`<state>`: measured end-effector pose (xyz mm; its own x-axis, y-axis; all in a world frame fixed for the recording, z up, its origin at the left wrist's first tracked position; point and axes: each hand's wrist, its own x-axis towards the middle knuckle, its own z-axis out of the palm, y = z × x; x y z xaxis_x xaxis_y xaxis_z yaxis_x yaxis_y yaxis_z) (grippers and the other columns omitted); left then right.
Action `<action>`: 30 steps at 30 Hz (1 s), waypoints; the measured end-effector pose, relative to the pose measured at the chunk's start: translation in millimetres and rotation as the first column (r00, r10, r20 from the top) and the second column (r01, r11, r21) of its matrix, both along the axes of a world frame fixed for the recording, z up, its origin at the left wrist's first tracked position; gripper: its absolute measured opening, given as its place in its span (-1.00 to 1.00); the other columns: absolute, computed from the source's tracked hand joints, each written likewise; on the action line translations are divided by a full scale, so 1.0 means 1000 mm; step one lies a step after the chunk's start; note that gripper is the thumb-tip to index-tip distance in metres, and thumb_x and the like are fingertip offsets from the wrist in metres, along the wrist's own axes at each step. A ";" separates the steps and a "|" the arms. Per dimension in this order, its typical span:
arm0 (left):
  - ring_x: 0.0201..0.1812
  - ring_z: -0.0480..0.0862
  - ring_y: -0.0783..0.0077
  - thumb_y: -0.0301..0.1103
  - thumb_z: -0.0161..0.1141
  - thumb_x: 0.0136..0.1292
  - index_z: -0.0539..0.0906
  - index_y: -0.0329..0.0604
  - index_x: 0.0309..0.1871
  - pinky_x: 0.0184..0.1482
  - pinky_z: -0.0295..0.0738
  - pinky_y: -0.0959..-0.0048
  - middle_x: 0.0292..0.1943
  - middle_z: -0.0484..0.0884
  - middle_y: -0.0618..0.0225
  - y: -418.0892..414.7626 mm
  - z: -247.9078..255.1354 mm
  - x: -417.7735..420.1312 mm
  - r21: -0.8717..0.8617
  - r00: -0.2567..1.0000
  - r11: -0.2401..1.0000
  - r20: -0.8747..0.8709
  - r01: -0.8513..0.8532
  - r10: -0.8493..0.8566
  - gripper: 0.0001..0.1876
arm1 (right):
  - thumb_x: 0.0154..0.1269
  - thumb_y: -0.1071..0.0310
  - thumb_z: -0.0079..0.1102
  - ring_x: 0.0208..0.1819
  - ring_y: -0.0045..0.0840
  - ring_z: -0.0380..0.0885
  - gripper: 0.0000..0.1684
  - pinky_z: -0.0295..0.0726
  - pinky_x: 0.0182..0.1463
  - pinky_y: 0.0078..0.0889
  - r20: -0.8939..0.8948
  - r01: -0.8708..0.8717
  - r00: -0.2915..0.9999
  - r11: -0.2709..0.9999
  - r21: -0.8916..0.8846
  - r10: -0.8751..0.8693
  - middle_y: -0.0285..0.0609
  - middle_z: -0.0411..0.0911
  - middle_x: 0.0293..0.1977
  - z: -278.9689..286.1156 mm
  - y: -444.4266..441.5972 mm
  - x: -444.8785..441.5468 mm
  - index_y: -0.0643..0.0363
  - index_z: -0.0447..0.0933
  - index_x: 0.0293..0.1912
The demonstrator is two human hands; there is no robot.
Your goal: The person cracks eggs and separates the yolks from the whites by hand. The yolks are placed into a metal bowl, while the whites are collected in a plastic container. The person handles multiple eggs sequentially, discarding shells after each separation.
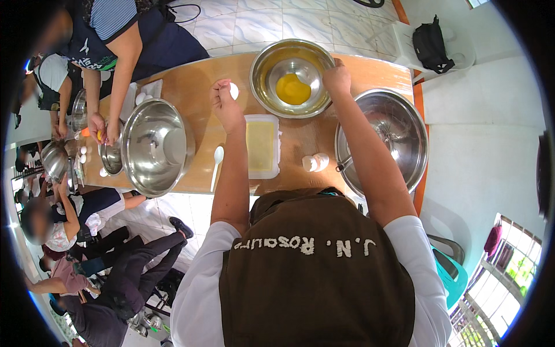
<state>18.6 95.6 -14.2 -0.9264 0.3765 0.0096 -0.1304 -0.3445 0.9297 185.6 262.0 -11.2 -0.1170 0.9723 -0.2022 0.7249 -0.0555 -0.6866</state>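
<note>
My left hand point(225, 102) holds a white egg point(234, 91) above the wooden table, left of a stainless steel mixing bowl point(291, 110). My right hand point(337, 80) grips that bowl by its right rim. Yellow egg point(293, 90) lies pooled at the bottom of the bowl. Nearer to me is a rectangular plastic container point(262, 146), pale yellow inside. Broken eggshells point(315, 162) sit to its right. Under my right forearm stands a larger steel bowl point(409, 126) with a wire whisk point(344, 164) resting in it, partly hidden by the arm.
A white plastic spoon point(217, 160) and a big steel bowl point(151, 147) are on the table's left part. Beyond them, a co-worker's hands point(104, 130) work over a smaller bowl point(112, 162), near several eggs point(143, 97). A white chair point(405, 41) bears a black bag point(431, 47).
</note>
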 end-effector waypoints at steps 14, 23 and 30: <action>-0.30 0.55 0.24 -0.27 0.05 0.29 0.49 -0.20 -0.20 -0.25 0.52 0.35 -0.24 0.53 0.18 -0.026 -0.013 -0.017 0.447 0.717 0.868 0.530 0.218 -0.453 -0.82 | 0.15 0.34 0.00 0.09 -0.03 0.45 -0.51 0.41 0.15 -0.16 -0.026 -0.021 0.999 0.999 0.025 0.022 0.20 0.51 -0.04 -0.010 0.005 -0.001 0.25 0.41 0.11; -0.20 0.58 0.20 -0.07 -0.01 0.33 0.58 -0.14 -0.23 -0.17 0.48 0.25 -0.24 0.61 0.17 -0.080 -0.012 0.008 0.512 0.437 0.789 0.657 0.340 -0.615 -0.68 | 0.19 0.16 0.21 -0.09 -0.19 0.49 -0.48 0.41 0.05 -0.20 -0.332 -0.203 0.883 0.909 0.364 0.331 0.12 0.47 -0.04 0.067 -0.086 -0.024 0.28 0.45 0.05; -0.29 0.60 0.28 0.04 -0.09 0.33 0.55 -0.04 -0.25 -0.28 0.45 0.29 -0.29 0.62 0.27 -0.082 0.003 0.038 0.425 0.453 0.855 0.725 0.297 -0.518 -0.63 | 0.13 0.23 0.32 -0.35 -0.58 0.49 -0.56 0.50 -0.27 -0.54 -0.646 -0.428 0.755 0.830 -0.358 0.111 -0.15 0.54 -0.35 0.029 -0.178 -0.020 0.37 0.50 -0.10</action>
<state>56.6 13.9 -10.9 -0.3161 0.8021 -0.5067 -0.9427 -0.2058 0.2625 166.1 83.8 17.7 -0.6053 0.6829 -0.4090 0.2306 -0.3413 -0.9112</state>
